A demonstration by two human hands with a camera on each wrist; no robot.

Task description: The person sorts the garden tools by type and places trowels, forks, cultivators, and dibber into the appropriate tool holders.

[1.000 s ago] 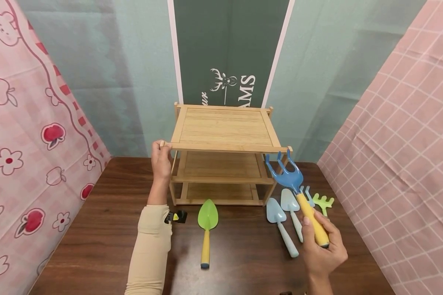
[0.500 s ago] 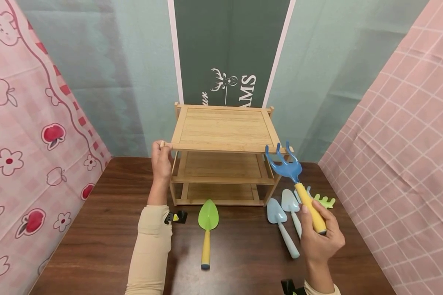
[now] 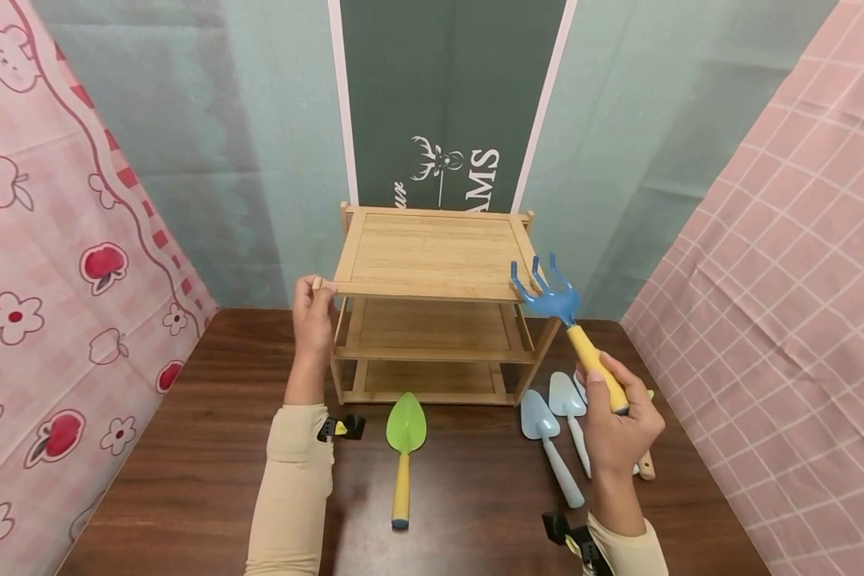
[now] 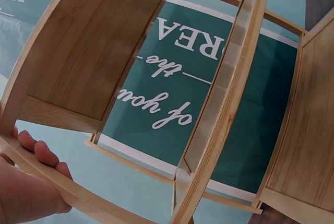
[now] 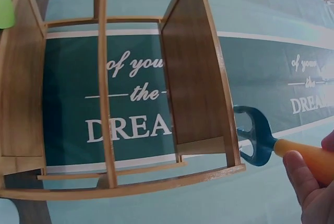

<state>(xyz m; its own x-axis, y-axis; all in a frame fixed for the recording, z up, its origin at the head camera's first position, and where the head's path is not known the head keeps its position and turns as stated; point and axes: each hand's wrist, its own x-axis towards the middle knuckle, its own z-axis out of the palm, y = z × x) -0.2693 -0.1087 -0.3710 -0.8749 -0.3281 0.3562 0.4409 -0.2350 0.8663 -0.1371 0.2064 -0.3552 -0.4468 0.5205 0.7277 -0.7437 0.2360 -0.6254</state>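
Head view: the right hand (image 3: 622,424) holds a blue-and-yellow hand fork (image 3: 558,304), its fingers closed round the yellow handle (image 3: 596,370). The fork's long axis slants forward and leftward from that hand, so the prongs lead and overlap the right front corner of the top board (image 3: 432,252) of a wooden rack (image 3: 432,354). The right hand is much the nearer to that corner; the left hand (image 3: 313,316) grips the opposite front corner. A green trowel (image 3: 406,432) lies on the bench (image 3: 482,504) between the two arms, blade toward the rack.

Left wrist view: the left fingers curl round the rack's edge; the fork does not show.

Right wrist view: the prongs lie at the top board's outer edge, on the side away from the lower shelves; whether they touch it cannot be told. Thumb and fingers pinch the handle.
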